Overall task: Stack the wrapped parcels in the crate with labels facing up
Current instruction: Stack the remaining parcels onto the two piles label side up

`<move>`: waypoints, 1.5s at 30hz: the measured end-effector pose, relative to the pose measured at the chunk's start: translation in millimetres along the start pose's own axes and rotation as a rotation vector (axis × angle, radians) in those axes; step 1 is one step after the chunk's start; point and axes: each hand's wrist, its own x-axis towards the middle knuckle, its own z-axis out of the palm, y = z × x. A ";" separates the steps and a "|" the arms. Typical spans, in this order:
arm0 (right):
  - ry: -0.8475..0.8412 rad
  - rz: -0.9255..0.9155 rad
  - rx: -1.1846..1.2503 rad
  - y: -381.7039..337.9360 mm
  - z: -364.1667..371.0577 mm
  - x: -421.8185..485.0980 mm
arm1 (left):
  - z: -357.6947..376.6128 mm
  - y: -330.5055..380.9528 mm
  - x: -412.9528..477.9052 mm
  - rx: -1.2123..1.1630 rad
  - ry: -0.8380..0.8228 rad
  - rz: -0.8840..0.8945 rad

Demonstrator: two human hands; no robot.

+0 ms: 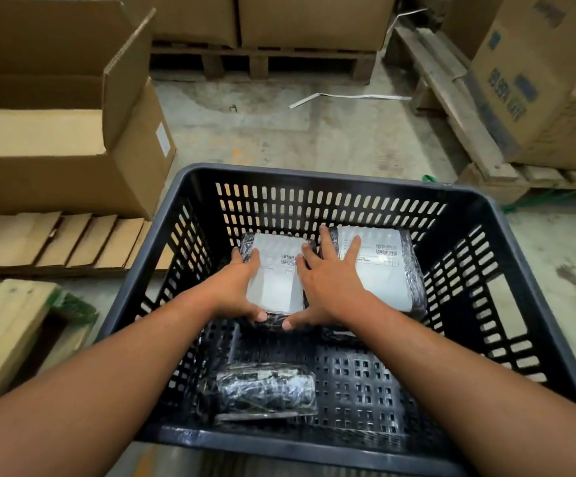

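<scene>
Setting a wrapped parcel [276, 280] down at the far end of the black slotted crate [314, 177] looks like the step in hand: the left hand [235, 287] is wrapped around its left edge with the thumb curled under the near corner, and the right hand [328, 287] presses on its right edge, thumb at the near end and fingers [350, 251] spread so that they reach onto the neighbouring parcel [386, 270] just beside it. Both of these show white labels with barcodes turned up. A third parcel [262, 390] lies apart at the near end of the crate floor, dark wrap uppermost, and no label shows on it from here; by my reading it calls for lifting and turning over before it joins the others. The next move calls for letting go of the held parcel once it sits flat and square against its neighbour. Whether it already rests on the crate floor or hangs a little above I cannot tell, since the hands cover its near edge. Label print is too small to read, and what lies under the right-hand parcel is hidden.
</scene>
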 end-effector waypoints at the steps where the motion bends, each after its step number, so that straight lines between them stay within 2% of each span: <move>1: 0.000 0.000 -0.004 -0.1 -0.3 -0.2 | 0.3 0.4 -1.2 0.000 0.001 -0.001; 6: 0.035 -0.034 0.040 1.2 -3.2 -6.0 | -1.5 6.0 -9.8 -0.014 0.020 -0.020; 12: 0.099 -0.257 0.345 35.5 -6.2 -25.6 | -9.2 12.2 -27.1 0.018 0.032 -0.024; 15: 0.115 -0.236 0.612 43.8 -11.3 -43.4 | -17.8 21.9 -38.6 0.105 0.063 0.055; 17: 0.105 -0.276 0.663 42.2 -16.4 -59.2 | -28.1 28.0 -49.1 0.175 0.085 0.152; 19: 0.092 -0.350 0.642 39.7 -17.5 -75.0 | -38.2 29.8 -63.1 0.194 0.005 0.215; 24: -0.028 -0.480 0.813 24.9 -4.9 -102.5 | -29.9 22.4 -99.5 0.157 -0.377 0.222; 26: -0.050 -0.556 0.831 15.3 3.0 -103.1 | -16.3 19.5 -105.9 0.176 -0.433 0.254; 28: -0.051 -0.594 0.839 8.0 8.9 -99.7 | -8.9 16.8 -108.9 0.192 -0.420 0.295; 31: -0.062 -0.528 0.954 8.7 15.8 -93.9 | -8.4 14.8 -108.7 0.194 -0.388 0.296; 33: -0.072 -0.478 1.071 12.4 16.3 -90.5 | -7.6 15.2 -106.7 0.266 -0.316 0.300; 36: -0.005 -0.482 1.125 14.6 16.3 -86.3 | -7.8 16.7 -102.1 0.344 -0.163 0.338; 41: 0.063 -0.421 1.204 17.6 17.2 -85.0 | -26.2 13.8 -94.3 0.202 -0.156 0.380; 45: 0.305 -0.365 1.267 17.2 7.4 -89.5 | -47.1 8.4 -90.1 -0.009 -0.162 0.378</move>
